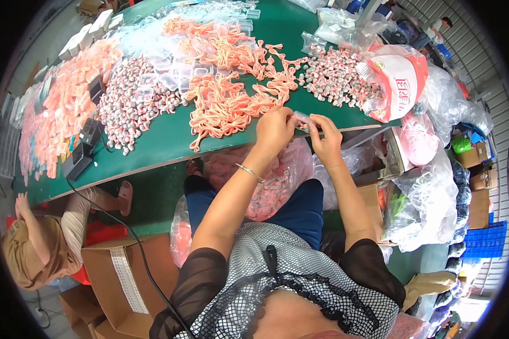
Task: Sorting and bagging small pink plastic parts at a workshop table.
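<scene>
My left hand (274, 131) and my right hand (326, 138) meet at the front edge of the green table (169, 141). Between their fingertips they pinch a small clear plastic case (303, 119). A thin bangle circles my left wrist. Just beyond my hands lies a tangle of orange cords (226, 101). To the right of it is a heap of small red-and-white pieces (333, 76). A clear bag of pink items (277, 183) rests in my lap below the table edge.
A second heap of small pieces (133, 101) and pink items (68, 99) lie on the left. Clear cases (181, 73) lie at the back. A red-and-white bag (401, 85) lies right. Another person (39, 237) crouches lower left by cardboard boxes (124, 277).
</scene>
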### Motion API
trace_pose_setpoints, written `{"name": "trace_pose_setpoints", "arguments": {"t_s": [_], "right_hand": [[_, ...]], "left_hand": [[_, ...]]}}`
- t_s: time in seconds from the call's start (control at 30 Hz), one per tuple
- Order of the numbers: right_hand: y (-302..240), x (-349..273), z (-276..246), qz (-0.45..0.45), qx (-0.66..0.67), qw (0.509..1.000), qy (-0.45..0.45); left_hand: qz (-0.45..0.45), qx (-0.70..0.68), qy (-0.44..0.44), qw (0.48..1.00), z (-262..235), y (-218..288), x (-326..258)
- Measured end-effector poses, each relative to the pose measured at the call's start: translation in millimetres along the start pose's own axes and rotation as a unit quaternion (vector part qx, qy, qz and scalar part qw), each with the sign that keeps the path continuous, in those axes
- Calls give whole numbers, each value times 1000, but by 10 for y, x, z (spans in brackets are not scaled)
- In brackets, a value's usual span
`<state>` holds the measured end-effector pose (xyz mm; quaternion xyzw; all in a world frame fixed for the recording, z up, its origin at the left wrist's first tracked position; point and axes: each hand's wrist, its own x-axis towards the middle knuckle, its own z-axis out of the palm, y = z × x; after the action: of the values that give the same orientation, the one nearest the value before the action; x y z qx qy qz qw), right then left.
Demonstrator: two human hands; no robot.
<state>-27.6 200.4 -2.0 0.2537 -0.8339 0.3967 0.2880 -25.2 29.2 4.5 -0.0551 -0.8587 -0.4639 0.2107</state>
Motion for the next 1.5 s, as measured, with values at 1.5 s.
{"name": "trace_pose_setpoints", "arguments": {"t_s": [1.5], "right_hand": [[19,-72,48,-97,-38,995,3]], "left_hand": [[139,134,19,981,-50,111,-484]]}}
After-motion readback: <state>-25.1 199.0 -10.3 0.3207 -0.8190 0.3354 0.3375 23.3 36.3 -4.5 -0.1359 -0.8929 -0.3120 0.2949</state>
